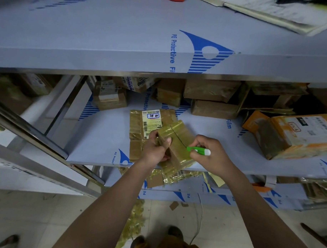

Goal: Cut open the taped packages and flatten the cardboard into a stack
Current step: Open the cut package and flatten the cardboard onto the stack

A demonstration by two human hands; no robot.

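Both forearms reach up from the bottom edge toward the middle shelf (95, 140). Left hand (155, 148): I see its fingers curled round the near-left end of the box (177, 143), thumb lying across the taped top, steadying it at the front lip of the shelf. Right hand (209, 155): fingers pinched round a green cutter (198, 150) with a white cap end, its tip set against the box's taped face at the near end of a dark slit running along the centre seam (the blade itself is too small for me to make out). The box, wrapped in yellowish clear tape, sits tilted, overhanging the shelf edge slightly.

Just behind the box, touching it, lies flattened cardboard (138, 126) bearing a white shipping label (152, 121), flat on the shelf. Further back, taped brown parcels (211, 99) crowd the rear of the shelf. At right an orange package (292, 134) lies on its side, well apart from the hands. Below, on the lower shelf (249, 193), I note crumpled tape scraps (175, 177) and card pieces; more tape (135, 219) trails on the tiled floor. Above, the top shelf (106, 38) carries blue-printed protective film.
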